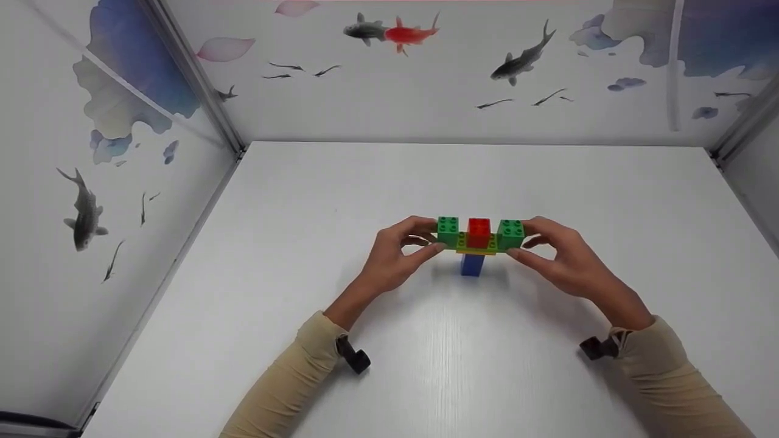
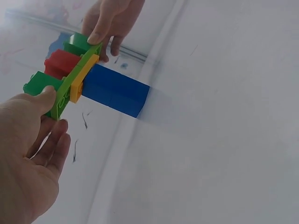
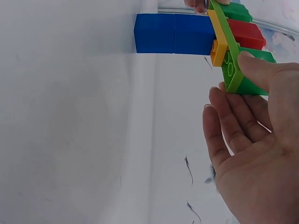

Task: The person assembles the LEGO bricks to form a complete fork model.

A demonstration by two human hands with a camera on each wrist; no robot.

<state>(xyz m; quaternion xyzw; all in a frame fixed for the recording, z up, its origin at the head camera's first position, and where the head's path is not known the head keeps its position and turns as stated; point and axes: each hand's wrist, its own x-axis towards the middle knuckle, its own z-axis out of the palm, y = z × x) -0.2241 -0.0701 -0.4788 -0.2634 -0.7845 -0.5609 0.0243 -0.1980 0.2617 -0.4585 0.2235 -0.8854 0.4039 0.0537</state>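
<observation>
A toy brick build stands upright in front of me, its blue brick (image 1: 472,265) column at the bottom, seemingly on the table. The right wrist view shows two blue bricks (image 3: 194,33) stacked. Above them sit a yellow plate (image 2: 77,88) and a longer lime-green plate (image 3: 229,39). A red brick (image 1: 479,232) tops the middle, flanked by a left green brick (image 1: 448,231) and a right green brick (image 1: 510,234). My left hand (image 1: 395,254) pinches the left end between thumb and fingers. At the right end, my right hand (image 1: 561,257) holds it likewise.
The white table (image 1: 274,201) spreads all around the build. A back wall (image 1: 420,91) and a left wall (image 1: 36,243), both printed with fish, border it. A black wrist camera (image 1: 354,358) hangs at the left cuff, another wrist camera (image 1: 596,348) at the right.
</observation>
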